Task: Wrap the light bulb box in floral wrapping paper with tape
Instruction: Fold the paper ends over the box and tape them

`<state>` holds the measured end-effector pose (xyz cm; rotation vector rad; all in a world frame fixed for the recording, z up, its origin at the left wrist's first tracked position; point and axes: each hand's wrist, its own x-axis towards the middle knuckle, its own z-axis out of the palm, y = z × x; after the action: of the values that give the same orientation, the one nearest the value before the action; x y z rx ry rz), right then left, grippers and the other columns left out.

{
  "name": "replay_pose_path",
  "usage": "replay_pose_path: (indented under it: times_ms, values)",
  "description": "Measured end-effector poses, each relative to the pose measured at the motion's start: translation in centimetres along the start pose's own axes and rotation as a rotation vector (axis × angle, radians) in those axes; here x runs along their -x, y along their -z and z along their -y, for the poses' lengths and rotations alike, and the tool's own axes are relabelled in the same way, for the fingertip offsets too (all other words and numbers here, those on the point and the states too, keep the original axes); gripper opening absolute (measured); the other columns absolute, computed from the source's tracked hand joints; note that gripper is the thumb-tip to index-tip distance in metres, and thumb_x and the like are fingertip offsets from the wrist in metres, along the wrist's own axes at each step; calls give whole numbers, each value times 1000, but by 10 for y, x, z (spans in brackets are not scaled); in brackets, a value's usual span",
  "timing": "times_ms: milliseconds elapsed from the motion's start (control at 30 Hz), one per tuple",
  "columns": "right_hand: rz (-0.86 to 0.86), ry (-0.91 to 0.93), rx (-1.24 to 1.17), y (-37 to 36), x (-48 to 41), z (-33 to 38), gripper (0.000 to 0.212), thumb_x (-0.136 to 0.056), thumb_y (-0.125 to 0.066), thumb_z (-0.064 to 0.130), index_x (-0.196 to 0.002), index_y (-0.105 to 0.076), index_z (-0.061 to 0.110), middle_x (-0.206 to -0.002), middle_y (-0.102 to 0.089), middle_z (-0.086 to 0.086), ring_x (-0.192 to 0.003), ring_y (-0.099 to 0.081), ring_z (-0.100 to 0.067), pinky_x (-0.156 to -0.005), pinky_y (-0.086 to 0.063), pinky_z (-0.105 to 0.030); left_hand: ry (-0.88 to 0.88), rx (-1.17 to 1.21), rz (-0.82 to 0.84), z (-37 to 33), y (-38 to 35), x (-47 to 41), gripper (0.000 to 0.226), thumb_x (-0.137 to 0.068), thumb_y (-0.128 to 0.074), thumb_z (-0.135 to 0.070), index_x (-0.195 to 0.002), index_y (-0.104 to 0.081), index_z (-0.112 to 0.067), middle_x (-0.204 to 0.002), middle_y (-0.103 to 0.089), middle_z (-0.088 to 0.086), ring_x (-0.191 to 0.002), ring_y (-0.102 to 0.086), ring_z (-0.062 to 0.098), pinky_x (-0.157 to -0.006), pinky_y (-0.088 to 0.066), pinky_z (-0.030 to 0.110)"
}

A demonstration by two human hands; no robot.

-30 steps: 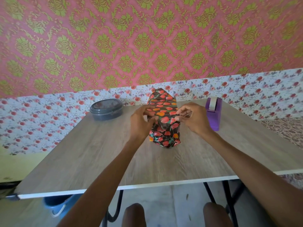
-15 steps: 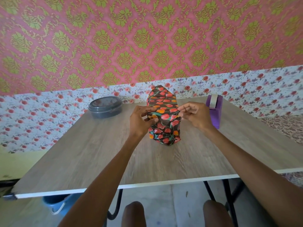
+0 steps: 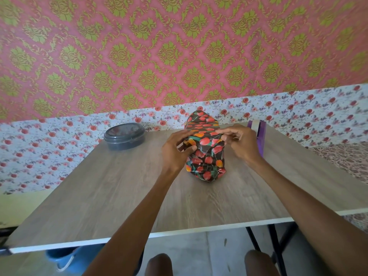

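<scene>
Both hands are on the parcel, dead centre of the frame. The paper (image 3: 207, 162), dark with red and orange blooms, covers the box completely, so I can't see the box itself, only its wrapped shape. The parcel stands on the worktop (image 3: 99, 196), its crumpled lower end towards me and a pointed flap sticking up above my knuckles.

My left grip (image 3: 175, 150) is clamped on the parcel's left side: fingers curled round the edge, thumb pressed flat on the front face. My right grip (image 3: 241, 144) comes in from the upper right and pinches the paper near the top. The forefinger reaches across the fold and the other fingers are bunched behind it. Whether there's a strip of tape under those fingertips, I can't tell.

Just right of my right hand, partly hidden behind it, stands the purple dispenser (image 3: 260, 136), with its pale tape roll (image 3: 254, 124) showing at the top. My hand lies between it and the parcel in the frame.

Over on the left, well apart from the parcel, a round grey tub (image 3: 124, 136) sits near the far edge of the worktop with its lid on.

Behind it all, a pink wall (image 3: 179, 56) with green damask fills the upper frame, and a white rose-print band (image 3: 49, 146) runs below it. Along the bottom edge my knees (image 3: 159, 263) poke out under the worktop. At lower left is a blue bucket (image 3: 67, 259), and at lower right the black table legs (image 3: 253, 238).
</scene>
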<state>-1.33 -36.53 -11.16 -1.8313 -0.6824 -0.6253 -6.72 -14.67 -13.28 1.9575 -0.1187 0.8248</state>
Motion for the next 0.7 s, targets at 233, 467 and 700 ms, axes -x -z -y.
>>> replay_pose_path:
  times_ms: [233,467,700]
  values:
    - [85,-20,99,12,9,-12,41,-76,-83,26,-114,-71,17,-94,-63,-8,-85,-63,-21,-76,-55,-30,-13,-110,-58,-10,-28,5,54,-66,-90,-27,-115,-69,-31,-126,-59,-7,-110,-59,8,-95,-55,34]
    - [-37,46,309,6,18,-28,58,-61,-92,30,-110,-65,14,-102,-57,-3,-88,-56,-13,-76,-44,-22,51,-160,-20,-15,-51,10,71,-66,-91,-29,-129,-58,-23,-133,-44,1,-107,-51,9,-92,-43,13]
    - [-68,60,342,-2,19,-34,58,-64,-91,24,-113,-60,17,-108,-54,-2,-80,-54,-9,-70,-46,-20,57,-143,99,-8,-65,8,92,-65,-89,-27,-140,-37,-22,-137,-43,6,-118,-51,18,-100,-48,30]
